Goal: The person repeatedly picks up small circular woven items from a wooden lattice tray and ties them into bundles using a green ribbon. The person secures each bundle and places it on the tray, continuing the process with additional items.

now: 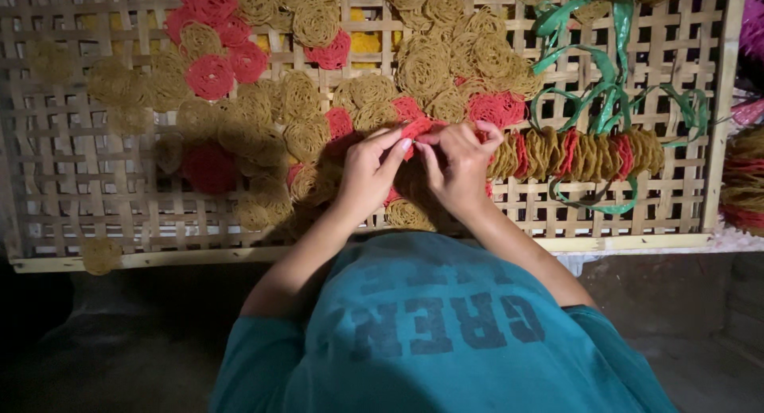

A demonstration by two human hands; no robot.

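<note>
Both hands, the left hand (368,170) and right hand (459,165), meet fingertip to fingertip, each grip pinching one red noodle disc (416,130) above the woven bamboo tray (64,190).

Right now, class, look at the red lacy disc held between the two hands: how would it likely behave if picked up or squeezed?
The red disc looks woven from thin strands with gaps, so it is probably very light. It keeps its flat shape between the left hand and right hand, suggesting it is stiff. Such fine strands would likely snap if squeezed.
</note>
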